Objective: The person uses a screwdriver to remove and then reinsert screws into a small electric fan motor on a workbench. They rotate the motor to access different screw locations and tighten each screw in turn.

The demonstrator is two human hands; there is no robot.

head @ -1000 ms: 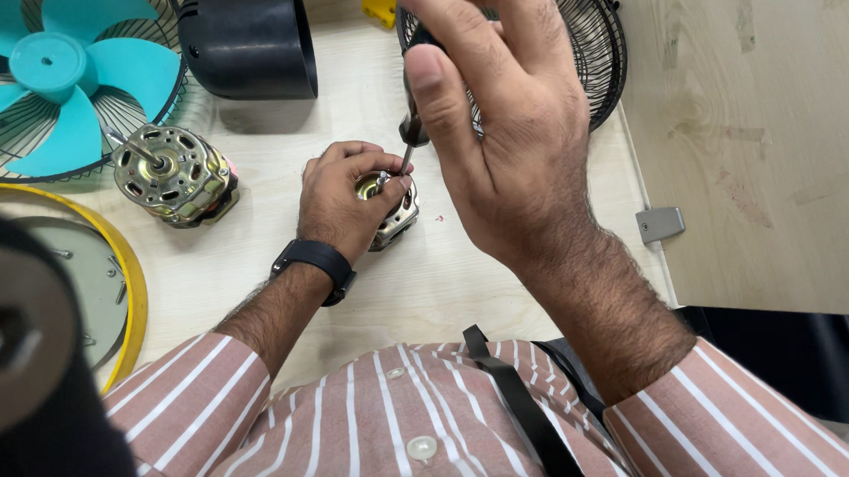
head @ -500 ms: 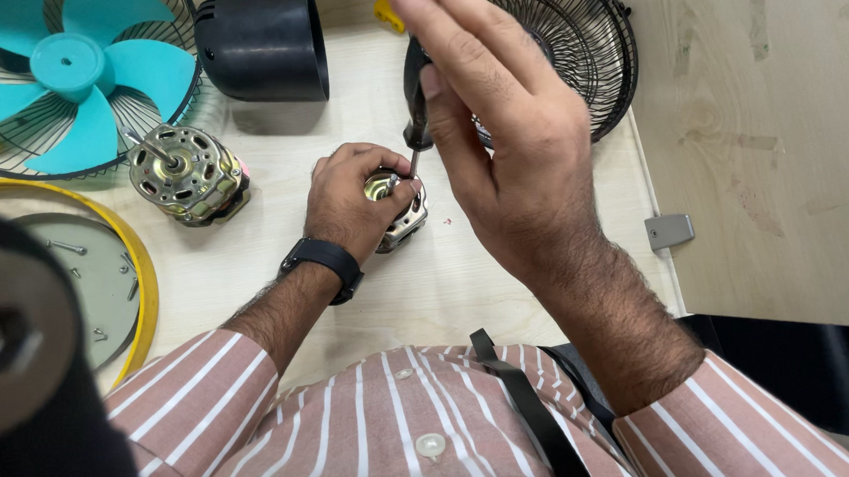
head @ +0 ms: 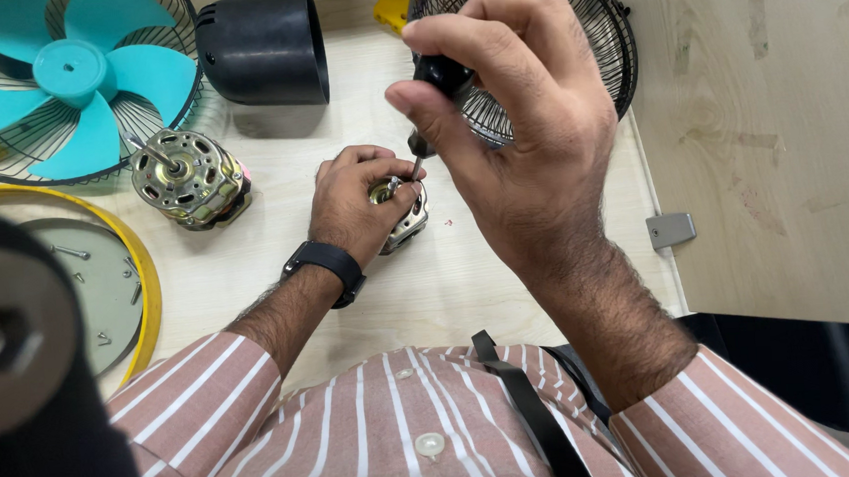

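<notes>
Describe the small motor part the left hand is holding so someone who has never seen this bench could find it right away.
Start at the pale wooden tabletop and find the left hand with a black wristband. Under its fingers sits a small silver metal motor piece, with the tip of the black-handled screwdriver on it. Unlike the larger brass-coloured motor lying free to its left, this one is held.

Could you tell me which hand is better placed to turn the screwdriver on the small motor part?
Right. The right hand already grips the screwdriver upright over the small motor part, while the left hand is wrapped around that part, steadying it.
</notes>
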